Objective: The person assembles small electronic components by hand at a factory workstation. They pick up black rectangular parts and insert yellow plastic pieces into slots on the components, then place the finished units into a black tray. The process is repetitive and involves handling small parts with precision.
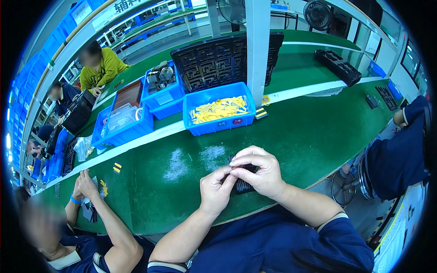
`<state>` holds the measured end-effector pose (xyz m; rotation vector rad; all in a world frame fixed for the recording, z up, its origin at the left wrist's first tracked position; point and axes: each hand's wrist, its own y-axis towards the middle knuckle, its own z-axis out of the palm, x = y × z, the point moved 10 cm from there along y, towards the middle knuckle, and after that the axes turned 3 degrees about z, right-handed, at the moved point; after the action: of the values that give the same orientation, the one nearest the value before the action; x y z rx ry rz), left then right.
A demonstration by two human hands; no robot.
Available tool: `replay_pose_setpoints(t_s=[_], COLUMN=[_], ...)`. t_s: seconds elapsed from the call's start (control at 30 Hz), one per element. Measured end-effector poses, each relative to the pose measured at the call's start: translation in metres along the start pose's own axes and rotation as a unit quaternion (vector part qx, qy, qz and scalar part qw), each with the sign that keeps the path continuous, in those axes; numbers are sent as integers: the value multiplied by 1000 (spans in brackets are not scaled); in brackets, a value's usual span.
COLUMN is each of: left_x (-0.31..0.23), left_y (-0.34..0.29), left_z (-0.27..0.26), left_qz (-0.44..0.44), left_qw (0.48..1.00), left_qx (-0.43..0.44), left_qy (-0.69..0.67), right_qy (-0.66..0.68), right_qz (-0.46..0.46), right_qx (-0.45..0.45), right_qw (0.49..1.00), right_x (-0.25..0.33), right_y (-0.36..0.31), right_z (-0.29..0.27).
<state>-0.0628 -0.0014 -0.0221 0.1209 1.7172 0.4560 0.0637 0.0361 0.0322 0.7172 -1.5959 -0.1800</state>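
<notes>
Two bare hands, fingertips together, over a black slatted piece on a green bench

Item 1: left hand [215, 190]. Thumb and forefinger drawn into a pinch; whether anything sits between them cannot be told.

Item 2: right hand [263, 175]. Thumb and fingers likewise pinched, meeting the left hand's tips; anything gripped is too small or hidden to tell.

Item 3: black slatted piece [244, 186]. Rests on the green bench [296, 150], partly covered by the hands. From the joined fingertips, its larger visible part lies toward 5 o'clock, with a sliver showing near 12. Long axis apparently about 12 to 6, though the ends are obscured. Nearer hand: the right, which overlaps it; the left stands at its 8 o'clock side. Contact between fingers and piece cannot be confirmed.

Item 4: two whitish patches, at 9 and 10 o'clock, the nearer [213, 157] just beside the fingers.

Item 5: blue bin [193, 128], toward 12 o'clock, holding loose yellow pieces [218, 110].

Item 6: yellow-and-black pieces [117, 168], well apart at 9 o'clock.

Item 7: co-worker's hands [86, 185], farther out, between 8 and 9 o'clock.

Item 8: long black tray [337, 67], far off at 2 o'clock.
</notes>
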Motion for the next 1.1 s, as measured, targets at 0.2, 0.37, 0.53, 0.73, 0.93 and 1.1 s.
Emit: replay_pose_setpoints(t_s=[0.2, 0.37, 0.53, 0.73, 0.93, 1.1], left_x=[4, 9, 14, 18, 10, -3], left_y=[0, 0, 0, -5, -14, -32], left_z=[0, 0, 2, 12, 20, 28], left_qz=[-9, -15, -31, -81, -120, -90], left_qw=[1000, 999, 998, 984, 975, 966], left_qx=[6, 4, 24, 61, 65, 56], left_qy=[-17, -32, -56, -144, -174, -235], right_qy=[9, 19, 8, -62, -309, -346], right_qz=[-17, -18, 10, -15, -131, -134], right_qx=[-2, -7, 13, -66, 9, -10], right_qw=[1000, 1000, 1000, 996, 942, 928], right_x=[1, 0, -6, 2, 26, 31], right_y=[0, -1, -3, -27, -77, -74], right_z=[0, 0, 2, -28, -15, -6])
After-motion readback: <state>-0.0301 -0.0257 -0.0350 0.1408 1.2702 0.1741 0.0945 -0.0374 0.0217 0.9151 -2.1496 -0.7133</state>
